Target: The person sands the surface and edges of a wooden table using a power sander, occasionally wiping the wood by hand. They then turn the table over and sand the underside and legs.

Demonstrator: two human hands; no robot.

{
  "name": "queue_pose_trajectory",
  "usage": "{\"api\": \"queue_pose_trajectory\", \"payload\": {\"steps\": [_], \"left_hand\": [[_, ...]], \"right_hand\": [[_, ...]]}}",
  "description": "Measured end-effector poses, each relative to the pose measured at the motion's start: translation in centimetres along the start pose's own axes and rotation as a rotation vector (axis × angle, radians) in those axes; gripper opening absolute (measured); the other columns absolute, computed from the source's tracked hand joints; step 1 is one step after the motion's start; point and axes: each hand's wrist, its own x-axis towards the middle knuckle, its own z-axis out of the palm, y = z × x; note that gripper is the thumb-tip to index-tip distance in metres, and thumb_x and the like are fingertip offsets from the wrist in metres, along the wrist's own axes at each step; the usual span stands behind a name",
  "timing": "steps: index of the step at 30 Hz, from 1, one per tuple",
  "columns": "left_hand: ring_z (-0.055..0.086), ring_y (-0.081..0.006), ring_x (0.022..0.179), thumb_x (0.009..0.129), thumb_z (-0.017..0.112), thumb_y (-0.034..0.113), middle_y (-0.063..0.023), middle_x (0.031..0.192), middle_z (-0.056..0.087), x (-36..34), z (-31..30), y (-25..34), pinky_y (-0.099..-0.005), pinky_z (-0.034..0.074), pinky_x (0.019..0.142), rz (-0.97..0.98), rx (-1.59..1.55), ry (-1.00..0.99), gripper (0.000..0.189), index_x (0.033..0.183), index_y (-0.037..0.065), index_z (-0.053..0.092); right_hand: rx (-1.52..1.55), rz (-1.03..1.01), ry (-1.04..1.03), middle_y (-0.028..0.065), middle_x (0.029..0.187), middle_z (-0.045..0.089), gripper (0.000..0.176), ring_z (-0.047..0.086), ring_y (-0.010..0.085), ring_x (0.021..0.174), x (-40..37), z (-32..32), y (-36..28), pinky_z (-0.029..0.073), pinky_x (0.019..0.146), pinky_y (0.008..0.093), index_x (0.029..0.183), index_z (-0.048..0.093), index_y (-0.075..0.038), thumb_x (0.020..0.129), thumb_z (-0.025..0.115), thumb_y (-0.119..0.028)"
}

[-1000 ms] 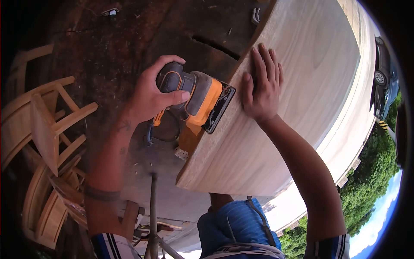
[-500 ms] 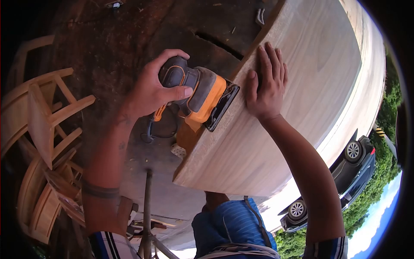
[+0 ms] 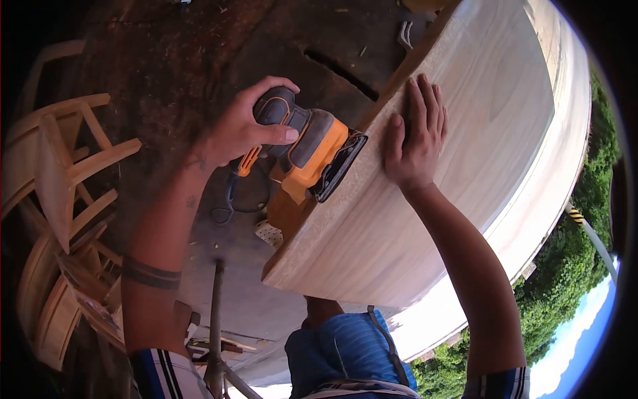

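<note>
My left hand [image 3: 256, 123] wraps round the grip of an orange and black electric sander [image 3: 312, 149]. The sander is tilted on its side, its black pad against the near edge face of a pale wooden board [image 3: 372, 239]. A dark cord [image 3: 230, 193] hangs from the back of the sander. My right hand [image 3: 419, 139] lies flat on the board's broad face, close to that edge, fingers stretched out and holding nothing.
Wooden chairs [image 3: 73, 166] are piled at the left. A metal post [image 3: 216, 312] stands below the board's lower corner. A slot [image 3: 342, 73] runs in the dark floor behind the sander. Green bushes [image 3: 565, 266] show outside at the right.
Sander and both hands have shifted slightly in view along with the board. The dark car seen earlier at the right no longer shows. Both hands keep the same hold.
</note>
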Motion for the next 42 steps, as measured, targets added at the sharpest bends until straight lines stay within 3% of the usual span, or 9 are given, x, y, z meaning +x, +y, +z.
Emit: {"api": "queue_pose_trajectory", "payload": {"steps": [2,6,13,22,26,30,33,36,42], "left_hand": [[0.06,-0.011,0.09,0.077,0.08,0.018,-0.0032,0.099,0.06,1.8,-0.3,1.2,-0.026,0.053,0.077,-0.103,-0.012,-0.049,0.062,0.133,0.01,0.053],[0.059,-0.0102,0.088,0.076,0.081,0.018,-0.0021,0.098,0.059,1.8,-0.3,-1.5,-0.0246,0.053,0.073,-0.007,-0.057,-0.028,0.063,0.132,0.011,0.054],[0.055,-0.0139,0.104,0.065,0.083,0.022,-0.0038,0.111,0.055,-7.9,-1.1,-2.7,-0.0299,0.043,0.096,-0.096,0.172,-0.034,0.069,0.128,0.01,0.056],[0.055,-0.0114,0.099,0.063,0.083,0.019,-0.0011,0.112,0.051,-27.2,1.6,-13.0,-0.0255,0.047,0.088,-0.291,-0.449,0.556,0.077,0.133,0.01,0.052],[0.054,-0.0135,0.105,0.066,0.081,0.023,-0.003,0.116,0.05,-33.2,5.0,-15.9,-0.0271,0.045,0.092,-0.259,-0.482,0.746,0.077,0.134,0.008,0.05],[0.052,-0.0166,0.111,0.067,0.081,0.026,-0.0042,0.12,0.049,-36.8,6.7,-17.9,-0.0306,0.043,0.098,-0.252,-0.509,0.822,0.079,0.136,0.007,0.049],[0.052,-0.019,0.114,0.068,0.081,0.025,-0.005,0.122,0.049,-38.9,8.4,-17.7,-0.0327,0.043,0.1,-0.26,-0.574,0.921,0.08,0.139,0.008,0.047],[0.051,-0.0214,0.116,0.071,0.079,0.026,-0.0062,0.124,0.049,-39.7,10.3,-19.3,-0.0341,0.044,0.1,-0.248,-0.609,0.991,0.081,0.142,0.008,0.044],[0.053,-0.0227,0.113,0.073,0.08,0.023,-0.0081,0.123,0.049,-40.0,16.1,-21.2,-0.0358,0.05,0.092,-0.255,-0.756,1.075,0.081,0.143,0.009,0.042]], "right_hand": [[-0.004,-0.002,-0.005,0.0163,0.155,0.042,0.057,0.033,0.0397,0.147,-0.1,-0.1,0.0,0.018,0.12,0.0542,0.149,0.046,-0.01,0.095,0.049,-0.028],[-0.007,-0.016,-0.007,0.0163,0.155,0.042,0.057,0.032,0.0403,0.147,0.0,0.1,0.1,0.018,0.12,0.0544,0.149,0.046,-0.01,0.096,0.048,-0.028],[-0.041,-0.036,0.0,0.0157,0.155,0.044,0.052,0.033,0.0394,0.147,-0.2,0.2,0.2,0.019,0.12,0.0542,0.147,0.05,-0.014,0.098,0.048,-0.031],[-0.009,-0.523,-0.237,0.0089,0.132,0.063,0.026,0.047,0.033,0.139,1.0,-1.2,0.0,0.027,0.117,0.0539,0.114,0.071,-0.01,0.098,0.054,-0.023],[0.039,-0.69,-0.359,0.0111,0.132,0.063,0.034,0.05,0.0341,0.137,-2.1,-1.8,-1.3,0.035,0.114,0.0521,0.119,0.069,-0.007,0.095,0.061,-0.03],[0.135,-0.727,-0.539,0.0162,0.146,0.051,0.054,0.039,0.0356,0.145,-6.9,-2.2,-2.5,0.029,0.119,0.054,0.138,0.055,-0.005,0.091,0.062,-0.031],[0.065,-0.669,-0.456,0.016,0.149,0.049,0.053,0.036,0.0361,0.146,-6.9,-2.1,-2.9,0.023,0.12,0.0565,0.138,0.054,-0.006,0.091,0.059,-0.028],[0.017,-0.301,-0.197,0.0181,0.155,0.04,0.059,0.03,0.0404,0.148,-6.6,-0.8,-3.0,0.018,0.12,0.0555,0.146,0.046,-0.004,0.094,0.051,-0.031],[-0.027,-0.294,-0.093,0.0174,0.158,0.037,0.059,0.029,0.0395,0.148,-6.3,0.0,-2.1,0.018,0.121,0.0502,0.15,0.043,-0.007,0.098,0.047,-0.032]]}}
